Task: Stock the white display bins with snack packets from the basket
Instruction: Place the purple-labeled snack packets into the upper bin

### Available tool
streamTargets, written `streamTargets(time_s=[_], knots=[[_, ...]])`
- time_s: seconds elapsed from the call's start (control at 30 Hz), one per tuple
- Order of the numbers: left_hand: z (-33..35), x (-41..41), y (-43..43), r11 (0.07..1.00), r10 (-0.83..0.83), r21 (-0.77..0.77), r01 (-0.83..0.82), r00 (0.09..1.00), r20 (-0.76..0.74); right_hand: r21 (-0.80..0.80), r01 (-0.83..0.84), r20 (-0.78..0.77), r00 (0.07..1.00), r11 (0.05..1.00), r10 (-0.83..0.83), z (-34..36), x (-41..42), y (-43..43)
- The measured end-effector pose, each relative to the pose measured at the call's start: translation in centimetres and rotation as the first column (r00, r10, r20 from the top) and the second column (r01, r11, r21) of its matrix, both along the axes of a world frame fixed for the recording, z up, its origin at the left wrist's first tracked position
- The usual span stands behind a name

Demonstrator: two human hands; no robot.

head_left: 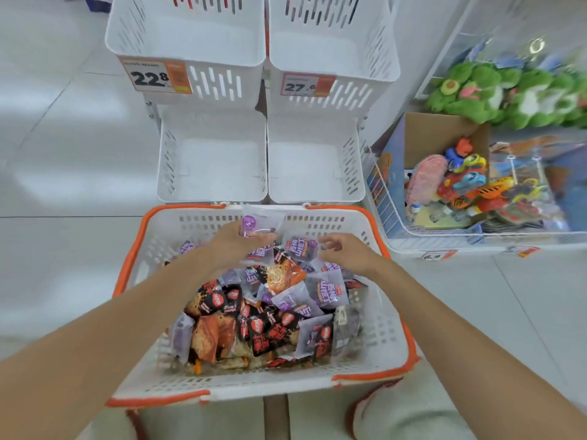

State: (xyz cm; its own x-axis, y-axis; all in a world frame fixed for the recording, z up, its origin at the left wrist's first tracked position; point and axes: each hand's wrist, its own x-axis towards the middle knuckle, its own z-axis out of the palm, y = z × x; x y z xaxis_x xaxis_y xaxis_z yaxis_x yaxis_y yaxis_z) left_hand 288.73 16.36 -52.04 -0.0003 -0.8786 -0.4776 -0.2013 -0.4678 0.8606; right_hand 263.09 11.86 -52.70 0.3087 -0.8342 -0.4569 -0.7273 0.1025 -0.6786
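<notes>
Over basket [137, 249], left hand [233, 242] gripping packet [255, 222]

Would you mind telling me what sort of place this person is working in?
Most likely a shop floor: the white display bins carry price tags, an orange-rimmed shopping basket holds snack packets, and a wire bin of packaged toys stands alongside.

Basket [381, 344] sat at 6, snack packets [324, 293] in it; display bins [212, 125] stacked at 12; cardboard toy box [438, 138] at 2.
</notes>
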Motion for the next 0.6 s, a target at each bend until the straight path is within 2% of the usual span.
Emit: streamTargets(time_s=[0.1, 0.17, 0.23, 0.3, 0.37, 0.4, 0.5, 0.53, 0.6], knots=[[-1.0, 0.4, 0.9, 0.987, -0.038, 0.152, 0.044, 0.998, -0.045, 0.097, 0.020, -0.059, 0.998, 0.995, -0.015, -3.8, -0.9, 2.8], [-1.3, 0.3, 1.1, 0.969, -0.051, 0.238, 0.066, 0.996, -0.068, 0.077, 0.008, -0.140, 0.990, 0.997, 0.003, -5.3, -0.8, 3.6], [-0.6, -0.3, 1.6, 0.967, -0.106, 0.232, 0.108, 0.994, -0.020, -0.002, -0.034, -0.211, 0.977, 0.999, 0.033, -5.3, -0.4, 3.2], [-0.6, -0.3, 1.5, 0.979, -0.077, 0.194, 0.066, 0.996, 0.049, -0.089, 0.074, -0.111, 0.990, 0.993, -0.084, -4.0, 0.4, 1.8], [-0.4, 0.2, 1.3, 0.988, 0.045, 0.144, -0.048, 0.999, 0.026, -0.101, 0.234, 0.133, 0.966, 0.967, -0.220, -0.5, 1.5, 0.7], [-0.3, 0.7, 1.2, 0.987, 0.110, 0.120, -0.109, 0.994, 0.001, -0.089, 0.249, 0.236, 0.946, 0.964, -0.223, 1.3, 2.1, 0.2], [0.7, 1.7, 0.8, 0.972, 0.226, 0.091, -0.219, 0.970, -0.085, 0.038, 0.136, 0.445, 0.885, 0.990, -0.139, 6.0, 3.4, -0.6], [1.4, 2.1, 0.7, 0.972, 0.225, 0.080, -0.219, 0.970, -0.086, 0.054, 0.086, 0.463, 0.881, 0.995, -0.101, 7.2, 3.8, -0.7], [2.7, 2.8, 0.3, 0.982, 0.182, 0.062, -0.177, 0.979, -0.088, 0.030, -0.033, 0.400, 0.916, 0.999, 0.018, 8.8, 4.5, -1.0]])
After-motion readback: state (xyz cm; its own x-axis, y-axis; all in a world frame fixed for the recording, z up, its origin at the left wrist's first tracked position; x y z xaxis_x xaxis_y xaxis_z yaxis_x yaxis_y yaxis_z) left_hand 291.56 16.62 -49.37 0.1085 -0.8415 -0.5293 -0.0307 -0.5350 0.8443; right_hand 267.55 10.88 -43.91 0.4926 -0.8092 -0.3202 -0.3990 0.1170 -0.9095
